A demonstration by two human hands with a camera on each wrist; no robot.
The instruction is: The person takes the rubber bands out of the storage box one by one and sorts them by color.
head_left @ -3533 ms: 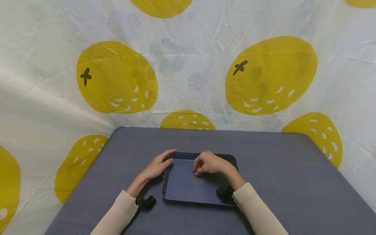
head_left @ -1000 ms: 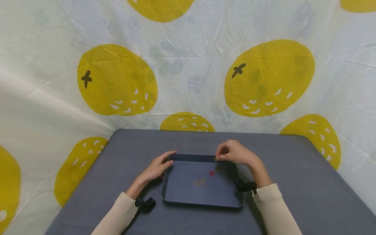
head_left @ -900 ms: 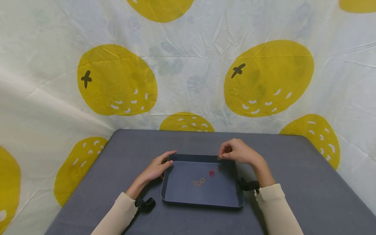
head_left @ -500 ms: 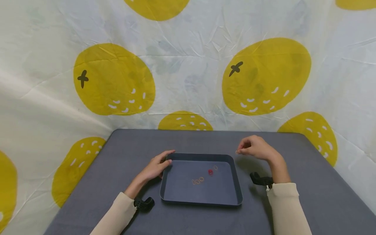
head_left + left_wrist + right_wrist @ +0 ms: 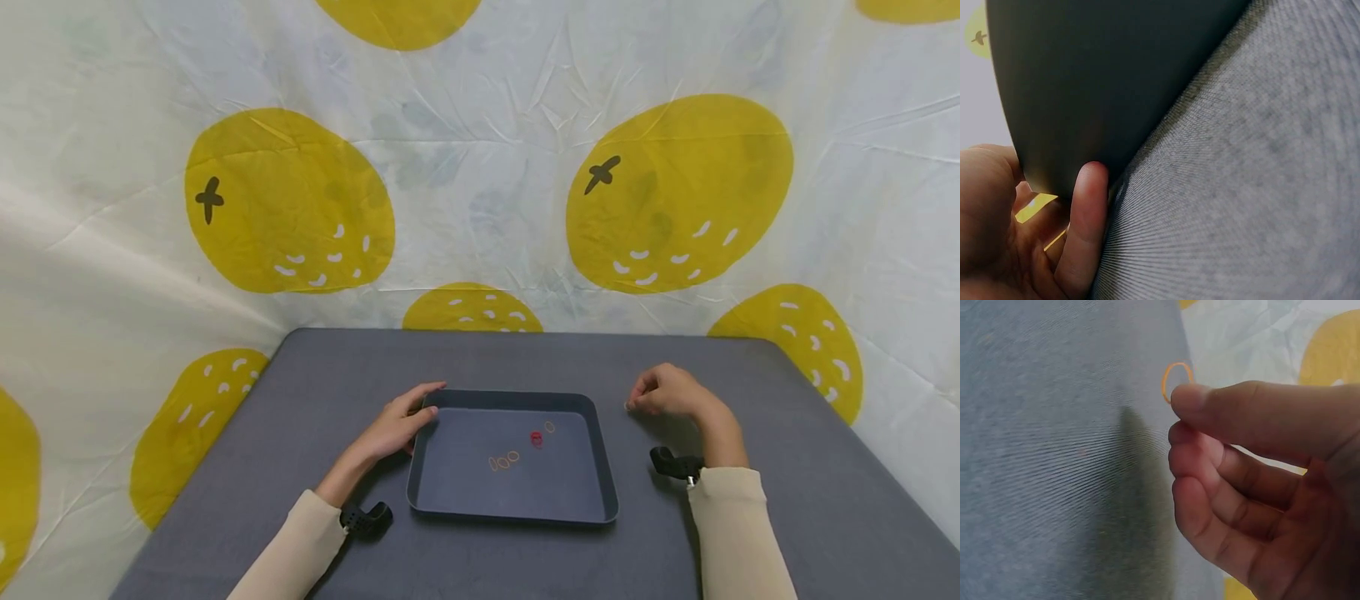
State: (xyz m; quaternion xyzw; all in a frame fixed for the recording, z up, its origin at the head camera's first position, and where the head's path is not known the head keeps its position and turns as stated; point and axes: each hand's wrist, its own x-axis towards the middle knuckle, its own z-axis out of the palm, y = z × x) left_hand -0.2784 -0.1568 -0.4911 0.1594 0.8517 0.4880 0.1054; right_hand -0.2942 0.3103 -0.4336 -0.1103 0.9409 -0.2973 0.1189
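Note:
A small orange rubber band point(image 5: 1164, 384) is pinched between the thumb and forefinger of my right hand point(image 5: 673, 392). That hand is over the grey table, right of the tray, its other fingers curled in. The dark shallow tray point(image 5: 517, 512) lies in front of me. My left hand point(image 5: 397, 423) holds its far left corner, thumb over the rim and fingers point(image 5: 1089, 200) along the outer wall. Inside the tray lie a red band-like piece point(image 5: 536, 439), an orange rubber band point(image 5: 550, 427) beyond it, and a row of three orange bands point(image 5: 503, 462).
The grey table point(image 5: 525, 567) spreads around the tray on all sides. Behind it hangs a white cloth point(image 5: 480, 183) printed with big yellow fruits. Black wrist cameras point(image 5: 367, 521) sit at both cuffs.
My right hand has moved from over the tray out past its right wall, carrying an orange rubber band, and has dropped a little lately. The left hand keeps its hold on the corner.

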